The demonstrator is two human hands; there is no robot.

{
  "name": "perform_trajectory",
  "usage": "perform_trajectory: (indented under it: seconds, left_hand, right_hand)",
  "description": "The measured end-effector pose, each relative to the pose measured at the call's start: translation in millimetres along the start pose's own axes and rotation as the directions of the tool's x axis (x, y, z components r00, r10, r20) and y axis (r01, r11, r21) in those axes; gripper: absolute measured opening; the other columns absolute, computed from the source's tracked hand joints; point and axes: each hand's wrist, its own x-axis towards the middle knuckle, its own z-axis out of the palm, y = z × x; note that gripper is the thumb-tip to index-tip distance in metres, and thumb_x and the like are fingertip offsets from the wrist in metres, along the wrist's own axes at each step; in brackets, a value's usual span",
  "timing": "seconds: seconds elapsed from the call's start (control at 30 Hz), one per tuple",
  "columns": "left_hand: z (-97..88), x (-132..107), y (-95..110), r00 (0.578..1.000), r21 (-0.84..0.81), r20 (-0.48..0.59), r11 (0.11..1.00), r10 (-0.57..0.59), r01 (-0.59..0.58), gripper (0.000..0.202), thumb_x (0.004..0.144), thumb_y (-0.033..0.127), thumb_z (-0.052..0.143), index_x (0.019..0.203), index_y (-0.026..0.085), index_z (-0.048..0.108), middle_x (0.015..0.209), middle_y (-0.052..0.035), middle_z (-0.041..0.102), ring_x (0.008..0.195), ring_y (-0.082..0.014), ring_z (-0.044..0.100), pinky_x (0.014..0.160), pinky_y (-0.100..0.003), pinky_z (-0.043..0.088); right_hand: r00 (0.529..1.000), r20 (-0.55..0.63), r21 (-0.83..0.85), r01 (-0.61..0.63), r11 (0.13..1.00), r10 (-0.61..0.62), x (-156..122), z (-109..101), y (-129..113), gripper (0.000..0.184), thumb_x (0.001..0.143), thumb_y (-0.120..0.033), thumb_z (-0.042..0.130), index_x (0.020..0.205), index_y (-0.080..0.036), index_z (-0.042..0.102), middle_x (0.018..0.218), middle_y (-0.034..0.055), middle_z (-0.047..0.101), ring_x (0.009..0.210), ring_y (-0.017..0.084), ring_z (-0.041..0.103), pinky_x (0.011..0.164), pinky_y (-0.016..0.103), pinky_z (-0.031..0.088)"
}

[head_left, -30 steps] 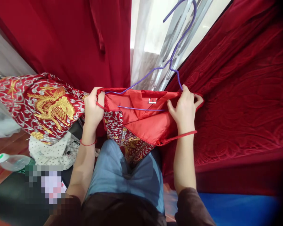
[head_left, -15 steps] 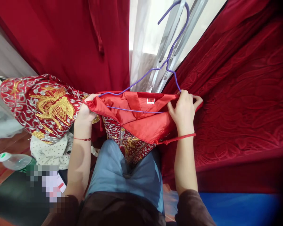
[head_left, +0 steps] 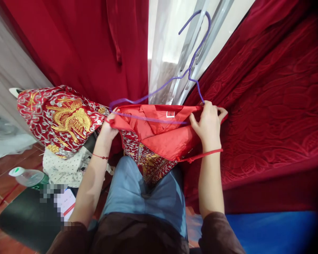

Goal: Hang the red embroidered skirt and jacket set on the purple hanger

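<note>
A red embroidered garment (head_left: pixel 159 141) with a plain red lining hangs over my lap, its waist stretched open between my hands. A purple wire hanger (head_left: pixel 193 58) sits in the opening, hook pointing up, its lower bar across the lining. My left hand (head_left: pixel 108 127) is closed on the garment's left edge, fingers mostly hidden under the cloth. My right hand (head_left: pixel 208 123) grips the right edge where the hanger's shoulder meets it. A thin red strap crosses my right wrist.
Another red and gold embroidered garment (head_left: pixel 60 118) lies at the left over dotted white cloth (head_left: pixel 63 165). A plastic bottle (head_left: pixel 29 176) lies on the tiled floor. Red velvet cloth (head_left: pixel 275 116) fills the right, red curtains (head_left: pixel 82 46) the back.
My left hand has slid under the garment's left edge and pulled it over the hanger's left end. The right hand has kept its grip.
</note>
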Motion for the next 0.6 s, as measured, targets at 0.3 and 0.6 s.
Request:
perform_trajectory:
  seconds: [0.3,0.6]
  left_hand:
    - [14.7,-48,-26,0.888,0.544,-0.087,0.768,0.452,-0.338,0.022,0.097,0.04,0.046,0.1,0.022,0.059,0.096,-0.0029,0.065,0.092,-0.017,0.061,0.089,-0.027,0.048]
    - [12.0,-63,-12,0.897,0.663,0.121,0.638,0.426,-0.392,0.023,0.1,0.038,0.041,0.101,0.022,0.058,0.09,-0.0035,0.064,0.083,-0.0187,0.061,0.081,-0.028,0.045]
  right_hand:
    - [0.977,0.211,-0.066,0.033,0.997,-0.018,-23,10,-16,0.034,0.101,-0.025,0.029,0.106,-0.013,0.061,0.095,0.0146,0.071,0.091,0.026,0.063,0.088,0.038,0.038]
    - [0.938,0.3,0.019,-0.19,0.982,0.176,-95,-28,15,0.07,0.09,-0.048,0.059,0.141,-0.003,0.041,0.114,0.0251,0.069,0.098,0.033,0.069,0.08,0.04,0.051]
